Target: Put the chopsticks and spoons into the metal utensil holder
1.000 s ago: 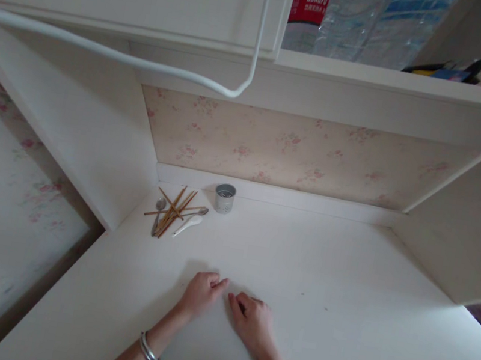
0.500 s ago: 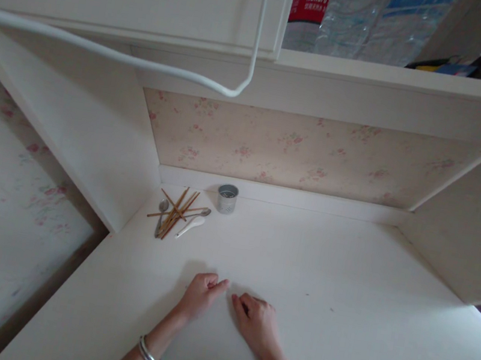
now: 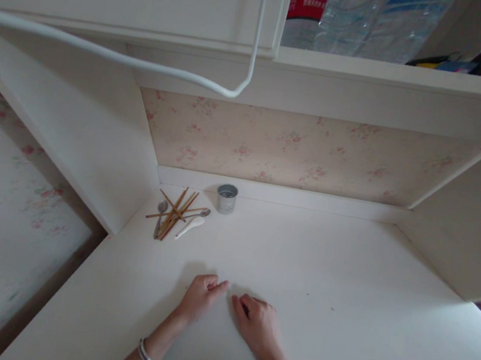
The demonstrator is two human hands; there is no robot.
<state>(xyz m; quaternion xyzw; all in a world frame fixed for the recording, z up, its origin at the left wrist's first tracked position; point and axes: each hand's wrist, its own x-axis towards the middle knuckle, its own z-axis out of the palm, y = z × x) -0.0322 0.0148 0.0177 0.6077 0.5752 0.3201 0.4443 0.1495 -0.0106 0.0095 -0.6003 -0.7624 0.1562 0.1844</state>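
My left hand (image 3: 200,296), with a silver bangle (image 3: 147,357) at the wrist, rests on the white desktop (image 3: 346,263) with its fingers curled and thumb pointing inward. Beside it lies my right hand (image 3: 256,324), loosely fisted; a small gap separates the two. No object shows in either hand. Beyond my left hand, several wooden chopsticks (image 3: 177,217) lie crossed in a loose pile. Among them are a metal spoon (image 3: 162,208) at the left and another metal spoon (image 3: 204,213) at the right. A white spoon (image 3: 189,228) lies in front. An upright grey perforated utensil holder (image 3: 226,203) stands right of the pile.
White side panels bound the desk at left (image 3: 94,120) and right (image 3: 454,238). Overhead, a shelf (image 3: 376,69) carries plastic bottles (image 3: 352,18). A white bent tube (image 3: 170,71) crosses the upper left, close to the camera.
The view has shifted very slightly. Both hands and the things on the desk stay where they were.
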